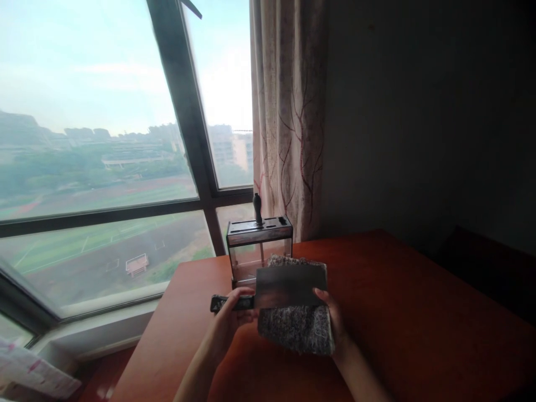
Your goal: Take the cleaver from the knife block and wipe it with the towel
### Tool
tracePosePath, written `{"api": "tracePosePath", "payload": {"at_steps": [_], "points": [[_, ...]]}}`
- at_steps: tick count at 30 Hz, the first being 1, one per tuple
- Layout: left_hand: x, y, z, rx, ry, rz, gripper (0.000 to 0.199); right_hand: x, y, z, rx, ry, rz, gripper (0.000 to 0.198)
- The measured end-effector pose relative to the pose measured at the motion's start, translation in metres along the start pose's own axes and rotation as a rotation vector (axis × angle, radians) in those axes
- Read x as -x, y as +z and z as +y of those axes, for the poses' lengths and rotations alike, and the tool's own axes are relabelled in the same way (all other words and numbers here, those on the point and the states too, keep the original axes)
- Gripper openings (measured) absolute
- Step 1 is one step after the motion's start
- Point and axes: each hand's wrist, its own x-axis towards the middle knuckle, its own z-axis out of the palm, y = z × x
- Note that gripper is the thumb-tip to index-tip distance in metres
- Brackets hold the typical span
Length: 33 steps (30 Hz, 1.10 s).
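My left hand (232, 312) is closed round the black handle of a cleaver (288, 285), whose broad blade points to the right. Behind and below the blade is a grey, fuzzy cloth (295, 332). My right hand (333, 312) grips the cloth at its right side, with the thumb pressed on the blade's right end. The fingers of that hand are mostly hidden behind the cloth. Just beyond the blade stands a knife block (259, 231) with a dark slotted top and clear sides. One dark-handled tool (257, 209) stands upright in it.
The reddish-brown table (402, 312) spreads under my hands and off to the right. Large window panes in a dark frame (178, 209) are at the left. A patterned curtain (288, 123) hangs behind the knife block, beside a dark wall (419, 111).
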Motion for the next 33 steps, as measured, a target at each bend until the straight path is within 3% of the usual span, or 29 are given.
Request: {"api": "tracePosePath", "payload": {"at_steps": [8,17,23,33], "points": [[-0.001,0.002,-0.008,0.049,-0.022,0.068,0.035,0.000,-0.006,-0.010,-0.086,-0.116,0.000,0.066],[0.000,0.012,-0.019,0.255,-0.058,0.122,0.024,0.000,-0.012,-0.020,-0.147,-0.190,0.112,0.036],[0.000,0.020,-0.024,0.295,-0.040,0.167,0.020,-0.006,-0.016,-0.014,-0.107,-0.138,0.063,0.036],[0.006,0.030,-0.022,0.267,0.003,0.137,0.018,-0.006,-0.013,0.003,-0.062,-0.069,-0.031,0.035]]}}
